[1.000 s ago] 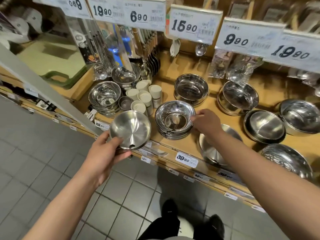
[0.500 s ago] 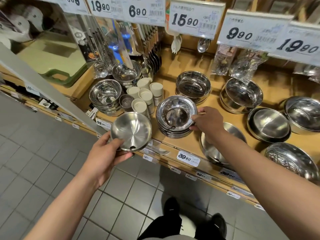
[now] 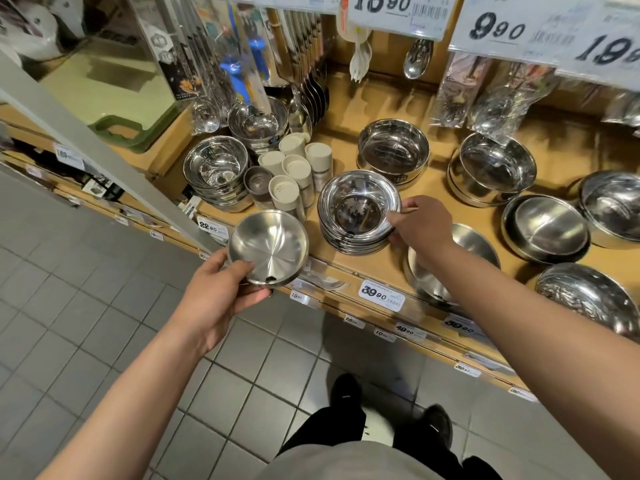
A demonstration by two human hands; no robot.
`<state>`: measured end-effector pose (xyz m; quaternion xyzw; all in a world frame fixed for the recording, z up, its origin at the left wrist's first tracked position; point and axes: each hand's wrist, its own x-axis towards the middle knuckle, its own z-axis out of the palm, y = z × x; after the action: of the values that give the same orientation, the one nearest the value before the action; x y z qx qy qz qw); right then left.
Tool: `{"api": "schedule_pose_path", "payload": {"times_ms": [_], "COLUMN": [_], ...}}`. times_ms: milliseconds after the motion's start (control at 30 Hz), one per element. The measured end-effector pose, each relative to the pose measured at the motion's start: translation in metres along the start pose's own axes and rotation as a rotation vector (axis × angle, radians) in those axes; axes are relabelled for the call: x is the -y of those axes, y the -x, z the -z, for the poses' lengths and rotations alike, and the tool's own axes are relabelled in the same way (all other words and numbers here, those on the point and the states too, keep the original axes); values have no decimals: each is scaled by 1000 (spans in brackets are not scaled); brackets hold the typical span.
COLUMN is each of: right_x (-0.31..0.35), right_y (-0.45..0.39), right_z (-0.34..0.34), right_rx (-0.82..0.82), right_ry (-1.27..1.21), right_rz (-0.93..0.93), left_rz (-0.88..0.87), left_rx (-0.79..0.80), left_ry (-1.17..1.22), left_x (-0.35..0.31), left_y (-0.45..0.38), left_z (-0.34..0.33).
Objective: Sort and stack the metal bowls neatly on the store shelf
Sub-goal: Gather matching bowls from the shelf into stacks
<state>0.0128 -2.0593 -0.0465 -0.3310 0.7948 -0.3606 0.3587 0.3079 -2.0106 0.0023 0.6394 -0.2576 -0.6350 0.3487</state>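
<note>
Wooden store shelf (image 3: 433, 188) under hanging price cards, grey tiled floor (image 3: 69, 323) below. Crowded with steel: a nested pile of shallow bowls (image 3: 358, 216) near the front edge, mirror-bright inside, several rims showing down its side. Gripped at the right rim by the right hand (image 3: 420, 226), thumb on the top rim, fingers curled down against the side of the pile (how many bowls are caught in that pinch cannot be told). Not lifted clear; pile sitting on the wood.

Held out in front of the shelf edge, over the floor: a single matte bowl (image 3: 268, 247), tipped so its brushed inside faces up toward the camera. Pinched at its near rim by the left hand (image 3: 216, 296), thumb lying inside the rim, fingers closed underneath. Small dark mark at the lower rim, near the thumb.

Behind and left of the pile: a cluster of beige-lidded shakers (image 3: 294, 174), upright, touching one another. Further left, a second stack of bowls (image 3: 218, 171), deeper and shiny. Toward the back wall, a deep bowl with a dark label (image 3: 393, 150) and, to its right, a larger one (image 3: 491, 168). Along the right side, three more wide bowls, one partly hidden under the right forearm. Hanging above the back row: packaged cutlery, a white fork (image 3: 360, 60), a steel spoon (image 3: 417, 58). Price tag reading 39.90 (image 3: 381, 294) on the shelf lip, just below the right wrist.
</note>
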Motion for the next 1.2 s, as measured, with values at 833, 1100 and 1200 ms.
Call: {"api": "schedule_pose_path", "payload": {"times_ms": [833,1100,1200], "right_x": [-78,-149,-173], "right_y": [144,150,137], "right_z": [339,443,455], "right_rx": [-45,-156,-139], "right_ry": [-392,-371,-390], "right_rz": [2,46,20], "left_rz": [-15,-137,-134], "left_rx": [824,828,788], "left_ry": [-428,-686,-672], "left_x": [16,68,83], "left_y": [131,193,203], "left_z": [-334,-441,-459]}}
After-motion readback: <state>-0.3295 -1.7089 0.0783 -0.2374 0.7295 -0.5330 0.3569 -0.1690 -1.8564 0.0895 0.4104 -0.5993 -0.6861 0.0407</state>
